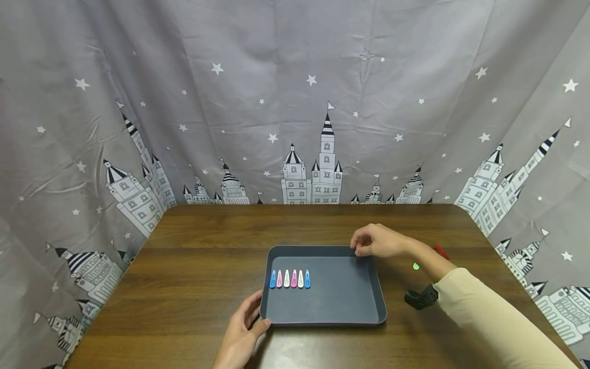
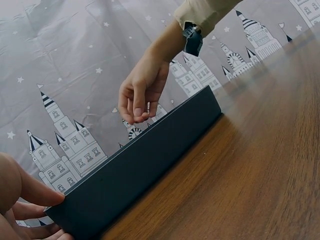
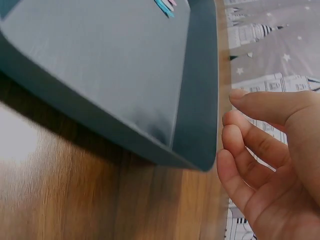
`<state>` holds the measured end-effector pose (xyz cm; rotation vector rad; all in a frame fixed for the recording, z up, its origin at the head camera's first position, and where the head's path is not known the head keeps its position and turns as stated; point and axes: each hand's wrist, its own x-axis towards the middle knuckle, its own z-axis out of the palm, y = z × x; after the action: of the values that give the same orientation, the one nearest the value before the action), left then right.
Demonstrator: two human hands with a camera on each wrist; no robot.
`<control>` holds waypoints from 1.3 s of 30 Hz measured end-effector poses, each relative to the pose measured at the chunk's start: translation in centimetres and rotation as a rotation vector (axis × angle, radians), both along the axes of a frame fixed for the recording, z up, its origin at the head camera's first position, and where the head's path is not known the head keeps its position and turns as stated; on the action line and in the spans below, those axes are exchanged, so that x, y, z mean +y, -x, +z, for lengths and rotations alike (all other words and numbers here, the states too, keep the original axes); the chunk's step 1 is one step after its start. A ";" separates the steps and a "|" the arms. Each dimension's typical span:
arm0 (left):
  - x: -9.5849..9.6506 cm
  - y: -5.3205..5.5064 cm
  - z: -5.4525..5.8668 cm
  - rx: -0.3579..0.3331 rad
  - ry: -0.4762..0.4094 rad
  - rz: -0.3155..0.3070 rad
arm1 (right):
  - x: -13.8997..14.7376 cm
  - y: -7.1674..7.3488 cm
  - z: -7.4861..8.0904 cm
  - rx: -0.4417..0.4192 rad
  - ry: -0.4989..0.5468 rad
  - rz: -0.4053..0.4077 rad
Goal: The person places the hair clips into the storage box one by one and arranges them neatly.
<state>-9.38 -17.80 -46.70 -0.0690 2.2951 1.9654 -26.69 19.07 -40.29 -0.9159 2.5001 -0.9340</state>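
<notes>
A dark grey rectangular tray point(image 1: 343, 294) lies on the table. Six or so is not counted here: several hair snap clips point(image 1: 294, 279) in blue, pink and white stand in a row at its left side. My left hand point(image 1: 240, 328) grips the tray's near left corner, thumb at the front and fingers along the left side. Over the far right corner hovers my right hand point(image 1: 380, 242); its fingers are loosely bent, and the right wrist view shows nothing between thumb and fingertips point(image 3: 232, 137), right beside the tray's wall point(image 3: 200, 75).
On the wooden table point(image 1: 198, 266), right of the tray, lie a small green piece point(image 1: 416, 266) and a red item point(image 1: 441, 251) partly behind the right forearm. A black strapped device point(image 1: 421, 297) hangs at the right wrist. A grey castle-print curtain point(image 1: 258, 113) stands behind the table.
</notes>
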 end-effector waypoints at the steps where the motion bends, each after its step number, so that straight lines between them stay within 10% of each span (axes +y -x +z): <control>1: 0.0 0.0 0.0 0.003 -0.001 -0.001 | 0.3 -0.1 0.1 0.002 0.000 -0.006; 39: 0.0 0.0 -0.3 0.012 -0.033 -0.008 | 10.0 -1.7 -1.1 0.012 -0.080 -0.258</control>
<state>-9.37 -17.80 -47.02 -0.0454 2.2661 2.0044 -25.04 29.08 -41.39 -0.5856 2.6889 -0.8962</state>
